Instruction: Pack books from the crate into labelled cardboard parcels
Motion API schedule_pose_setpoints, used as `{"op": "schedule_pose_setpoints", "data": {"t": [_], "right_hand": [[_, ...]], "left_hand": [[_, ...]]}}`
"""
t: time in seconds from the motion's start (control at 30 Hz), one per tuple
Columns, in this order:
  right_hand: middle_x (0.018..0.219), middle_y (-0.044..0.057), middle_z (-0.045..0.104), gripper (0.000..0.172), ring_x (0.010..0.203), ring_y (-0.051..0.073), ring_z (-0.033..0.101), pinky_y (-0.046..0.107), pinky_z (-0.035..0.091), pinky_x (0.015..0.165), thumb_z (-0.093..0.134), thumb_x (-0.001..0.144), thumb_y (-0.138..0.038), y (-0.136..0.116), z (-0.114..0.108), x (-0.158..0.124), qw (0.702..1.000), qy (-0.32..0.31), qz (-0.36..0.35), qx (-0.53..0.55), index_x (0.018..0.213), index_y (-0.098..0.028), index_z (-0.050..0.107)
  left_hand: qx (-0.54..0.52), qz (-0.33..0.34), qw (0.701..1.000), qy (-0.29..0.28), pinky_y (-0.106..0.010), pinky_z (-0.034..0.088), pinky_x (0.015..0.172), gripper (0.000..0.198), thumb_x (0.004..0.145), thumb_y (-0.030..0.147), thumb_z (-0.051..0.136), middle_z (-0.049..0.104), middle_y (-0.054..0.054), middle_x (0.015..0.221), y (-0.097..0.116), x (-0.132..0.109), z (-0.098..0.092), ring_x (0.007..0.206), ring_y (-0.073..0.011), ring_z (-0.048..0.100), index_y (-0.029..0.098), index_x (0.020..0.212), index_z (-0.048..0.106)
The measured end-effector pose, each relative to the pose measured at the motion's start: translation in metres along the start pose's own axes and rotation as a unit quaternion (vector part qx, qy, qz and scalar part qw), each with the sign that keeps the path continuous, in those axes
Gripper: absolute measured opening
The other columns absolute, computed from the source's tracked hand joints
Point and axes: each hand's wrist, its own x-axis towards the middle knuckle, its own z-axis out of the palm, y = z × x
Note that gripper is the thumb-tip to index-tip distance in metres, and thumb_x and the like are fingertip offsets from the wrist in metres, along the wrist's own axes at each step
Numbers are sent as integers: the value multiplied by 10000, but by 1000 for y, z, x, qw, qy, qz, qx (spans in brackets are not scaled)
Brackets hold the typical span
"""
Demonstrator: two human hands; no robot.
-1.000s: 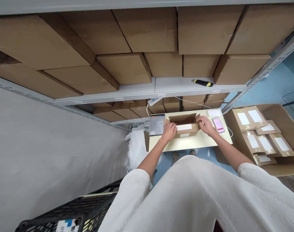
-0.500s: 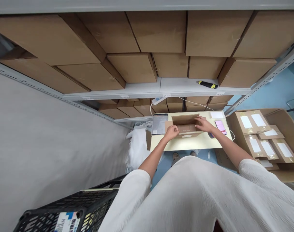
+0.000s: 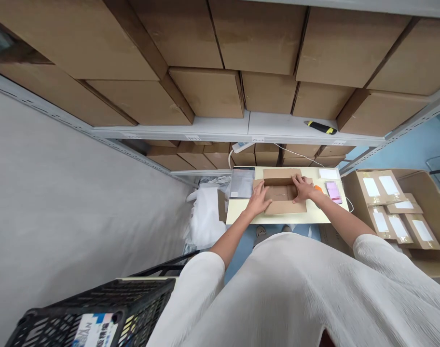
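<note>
A small cardboard box (image 3: 278, 193) stands on the pale yellow table with its top flaps folded out, and its bare bottom shows inside. My left hand (image 3: 258, 199) lies over the box's left edge, fingers and thumb spread. Across from it, my right hand (image 3: 302, 188) rests on the right edge, its fingers also spread and reaching over the rim. A small orange object (image 3: 318, 189), partly hidden, is just behind the right hand. Farther right lies a phone (image 3: 333, 192) with a pink screen. Left of the box is a grey, flat, clear-covered package (image 3: 242, 182).
Cardboard boxes (image 3: 205, 91) fill the shelf above the table (image 3: 249, 218); a black-and-yellow utility knife (image 3: 320, 127) lies on its front edge. At right, a large carton (image 3: 432, 193) holds several labelled boxes. A black crate (image 3: 133, 299) stands at lower left, near white wrapping (image 3: 207, 212).
My left hand has gone from a pinch at the box's near left corner to spread fingers over its left edge. The near flap now lies folded outward. The view has shifted slightly.
</note>
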Motion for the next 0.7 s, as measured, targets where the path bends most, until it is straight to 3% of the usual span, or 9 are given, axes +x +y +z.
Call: {"op": "schedule_pose_setpoints", "data": {"t": [0.13, 0.23, 0.33, 0.5, 0.7], "right_hand": [[1890, 139, 54, 1543, 1685, 569, 79, 860, 313, 1227, 1033, 513, -634, -2, -3, -2, 1000, -8, 15, -22, 1787, -410, 191], [1890, 136, 47, 1533, 1683, 567, 89, 844, 322, 1235, 1021, 533, -646, -2, -5, -4, 999, -7, 16, -31, 1791, -404, 180], [1890, 134, 52, 1538, 1683, 562, 97, 845, 308, 1243, 1017, 543, -644, -3, -7, -6, 1000, -5, 15, -26, 1798, -406, 160], [1897, 128, 32, 1532, 1680, 576, 65, 848, 317, 1237, 1012, 574, -648, -6, -11, -14, 999, -9, 29, -35, 1808, -390, 143], [1902, 131, 0, 1546, 1678, 575, 60, 861, 340, 1211, 985, 636, -638, -12, -17, -19, 997, -30, 46, -57, 1821, -381, 25]], "left_hand": [[-67, -63, 991, 99, -516, 389, 1335, 406, 980, 248, 679, 503, -157, 1655, -17, 12, -17, 1618, -320, 426, 242, 1385, 659], [-97, -130, 971, 174, -447, 510, 1225, 368, 1001, 225, 604, 569, -142, 1566, -38, 26, -37, 1493, -286, 561, 254, 1364, 654], [-93, -227, 947, 208, -422, 534, 1182, 368, 994, 221, 594, 659, -148, 1446, -66, 38, -58, 1306, -267, 684, 231, 1359, 639], [-7, -370, 915, 160, -486, 473, 1223, 497, 899, 240, 720, 681, -208, 1458, -118, 43, -81, 1420, -349, 642, 190, 1380, 603], [11, -445, 889, 105, -587, 481, 1186, 597, 843, 303, 812, 635, -292, 1495, -152, 44, -73, 1444, -462, 611, 181, 1379, 578]]}}
